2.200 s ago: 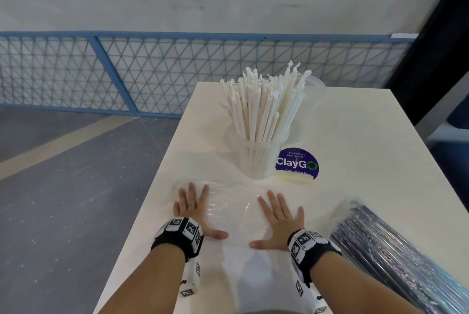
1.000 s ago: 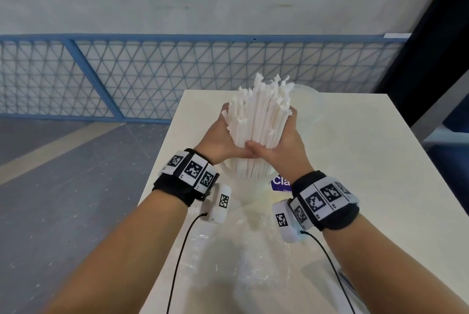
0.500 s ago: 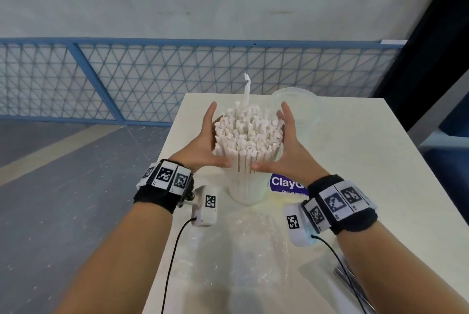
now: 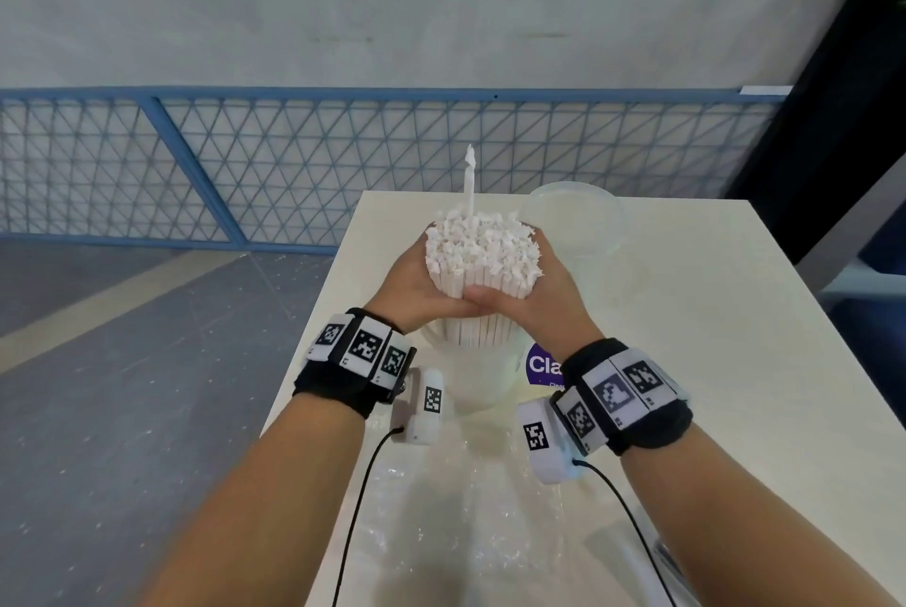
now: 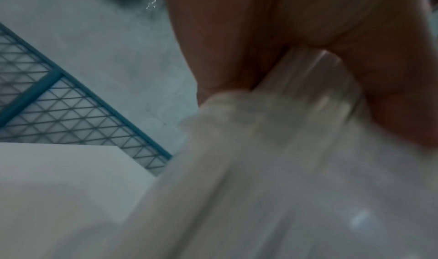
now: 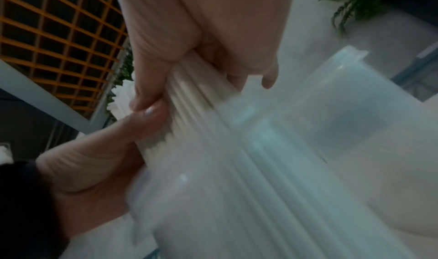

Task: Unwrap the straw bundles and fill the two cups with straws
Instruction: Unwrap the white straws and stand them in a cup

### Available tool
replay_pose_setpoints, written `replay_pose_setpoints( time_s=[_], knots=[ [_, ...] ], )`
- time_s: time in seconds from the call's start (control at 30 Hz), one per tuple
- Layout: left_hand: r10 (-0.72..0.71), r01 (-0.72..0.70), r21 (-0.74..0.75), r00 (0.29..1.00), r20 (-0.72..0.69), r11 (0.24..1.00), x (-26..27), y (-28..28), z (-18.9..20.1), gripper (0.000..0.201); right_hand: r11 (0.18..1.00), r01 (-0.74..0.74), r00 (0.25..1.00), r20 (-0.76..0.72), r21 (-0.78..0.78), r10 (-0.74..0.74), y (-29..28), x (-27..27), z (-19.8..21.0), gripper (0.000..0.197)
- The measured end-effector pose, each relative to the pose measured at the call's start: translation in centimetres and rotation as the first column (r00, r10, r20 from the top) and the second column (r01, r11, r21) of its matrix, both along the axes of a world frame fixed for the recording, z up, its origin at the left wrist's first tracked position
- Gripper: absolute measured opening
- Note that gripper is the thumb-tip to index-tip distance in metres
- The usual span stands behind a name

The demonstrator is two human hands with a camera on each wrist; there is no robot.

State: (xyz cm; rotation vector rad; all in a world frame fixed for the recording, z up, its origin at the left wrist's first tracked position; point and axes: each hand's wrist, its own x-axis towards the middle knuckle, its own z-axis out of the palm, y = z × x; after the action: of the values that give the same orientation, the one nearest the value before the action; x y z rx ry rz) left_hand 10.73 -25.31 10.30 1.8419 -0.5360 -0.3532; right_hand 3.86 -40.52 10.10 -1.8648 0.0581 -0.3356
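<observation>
We look down our own forearms at a pale surface [image 4: 735, 361]; both hands meet around a thick cluster of white paper-wrapped straws [image 4: 483, 248] standing upright in a clear cup [image 4: 478, 381]. The left hand [image 4: 416, 283] wraps the cluster from the left and the right hand [image 4: 534, 292] from the right, fingers curled round the straws, thumbs touching at the front; we judge the grip is there to squeeze the loose straws into one column so they sit together inside the cup rather than fanning outward. One single straw [image 4: 469, 184] stands well above the rest, so the tops are not yet level; it likely needs pressing down. From the right wrist, the fingers [image 6: 151, 87] press along the ribbed sides of the straws just above the cup's rim.

A second clear cup [image 4: 573, 224] stands just behind and to the right, close to the right hand's knuckles; it looks empty, so we judge the task about half done. A purple sticker [image 4: 541, 363] lies on the surface beside the filled cup; crinkled clear wrap [image 4: 465, 508] lies flat in front, between our forearms.

The filled cup stands near the surface's left edge, with floor below and a blue mesh railing [image 4: 294, 155] beyond; room to move is wider to the right, though a sideways sweep there could knock the empty cup.
</observation>
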Motion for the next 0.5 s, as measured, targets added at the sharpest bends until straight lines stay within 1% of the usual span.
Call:
replay_pose_setpoints(
  time_s=[0.07, 0.1, 0.2, 0.27, 0.3, 0.33, 0.37, 0.4, 0.5],
  knots=[
    [-0.027, 0.027, -0.056, 1.0, 0.016, 0.998, -0.1, 0.2, 0.7, 0.097, 0.998, -0.037, 0.999, 0.041, 0.057, 0.034, -0.4, -0.1, 0.4, 0.072],
    [-0.055, 0.056, -0.045, 0.998, 0.03, 0.997, 0.0, 0.4, 0.8, 0.106, 0.995, -0.067, 0.997, 0.039, 0.069, 0.064, -0.6, -0.2, 0.5, 0.075],
    [-0.132, 0.125, 0.074, 0.985, 0.11, 0.989, -0.1, 0.6, 1.3, 0.136, 0.99, -0.144, 0.989, -0.039, 0.009, 0.144, -1.0, -0.5, -0.2, 0.097],
    [-0.169, 0.131, 0.174, 0.958, 0.231, 0.976, -0.4, 0.4, 2.0, 0.147, 0.987, -0.163, 0.982, -0.098, 0.008, 0.163, -1.0, -0.7, -0.6, 0.103],
    [-0.203, 0.13, 0.239, 0.926, 0.317, 0.962, -0.5, 0.3, 2.5, 0.149, 0.987, -0.16, 0.98, -0.115, 0.012, 0.161, -1.0, -0.8, -0.8, 0.103],
    [-0.25, 0.124, 0.314, 0.882, 0.401, 0.941, -0.4, 0.1, 3.0, 0.149, 0.988, -0.155, 0.98, -0.123, 0.011, 0.155, -1.0, -0.8, -1.0, 0.101],
    [-0.301, 0.111, 0.399, 0.839, 0.454, 0.91, -0.3, -0.1, 3.5, 0.149, 0.989, -0.151, 0.98, -0.128, 0.005, 0.15, -1.0, -0.8, -1.1, 0.098],
    [-0.344, 0.09, 0.483, 0.814, 0.468, 0.871, -0.1, -0.3, 3.8, 0.151, 0.989, -0.149, 0.98, -0.135, -0.005, 0.147, -1.0, -0.8, -1.2, 0.096],
    [-0.424, 0.052, 0.655, 0.8, 0.425, 0.754, 0.5, -0.9, 4.4, 0.155, 0.99, -0.134, 0.983, -0.134, -0.046, 0.127, -0.8, -0.8, -1.2, 0.085]
  ],
)
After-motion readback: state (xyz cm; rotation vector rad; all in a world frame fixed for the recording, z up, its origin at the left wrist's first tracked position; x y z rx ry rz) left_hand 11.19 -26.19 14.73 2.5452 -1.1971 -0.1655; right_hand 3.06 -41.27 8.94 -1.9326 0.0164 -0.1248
